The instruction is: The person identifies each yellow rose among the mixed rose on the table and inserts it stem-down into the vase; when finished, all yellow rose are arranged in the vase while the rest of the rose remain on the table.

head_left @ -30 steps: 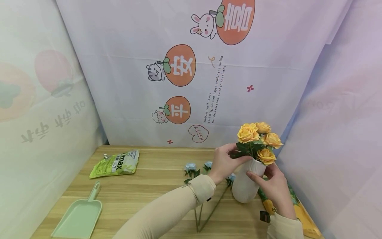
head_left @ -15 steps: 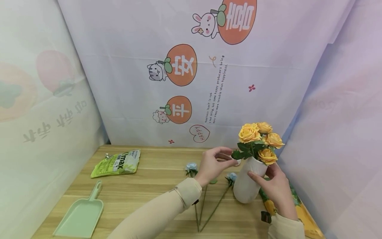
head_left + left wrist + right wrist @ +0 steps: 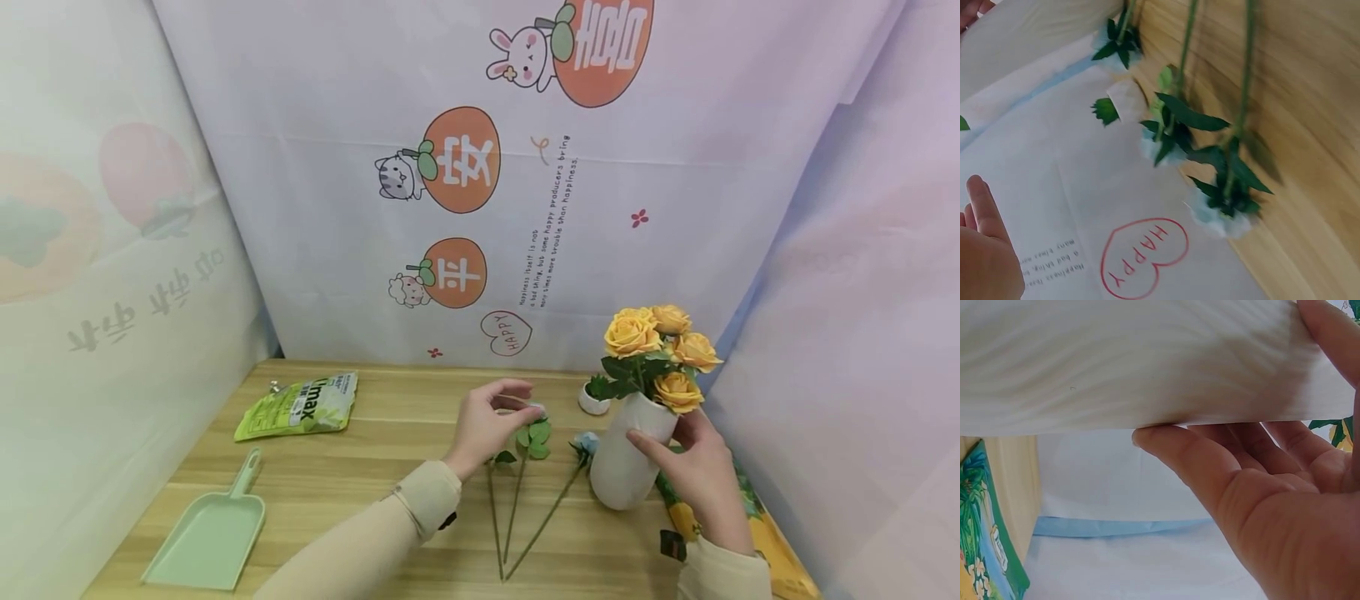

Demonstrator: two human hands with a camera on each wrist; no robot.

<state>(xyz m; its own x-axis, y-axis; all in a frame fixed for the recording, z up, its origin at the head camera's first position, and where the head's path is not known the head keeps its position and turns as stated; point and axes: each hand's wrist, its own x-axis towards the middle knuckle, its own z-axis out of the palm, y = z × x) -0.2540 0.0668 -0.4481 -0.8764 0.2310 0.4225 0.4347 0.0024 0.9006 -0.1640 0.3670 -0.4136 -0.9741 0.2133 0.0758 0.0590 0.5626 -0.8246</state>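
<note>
My right hand grips the upper part of a white vase, its thumb on the near side. Several yellow roses with dark leaves stand in the vase, which leans a little to the right. In the right wrist view the fingers lie against the vase's white wall. To the left, my left hand hovers over the heads of blue artificial roses, fingers loosely bent and holding nothing. Three such stems lie on the table, their lower ends close together; the hand partly hides two of the flowers in the head view.
A small potted plant stands behind the vase. A yellow printed bag lies by the right wall, partly behind the right hand. At the left are a green pouch and a pale green dustpan. Printed cloth closes off the back.
My left hand has left the leaves at the vase's rim and moved left to above the blue roses, uncovering the small potted plant. The right hand keeps its grip on the vase.
</note>
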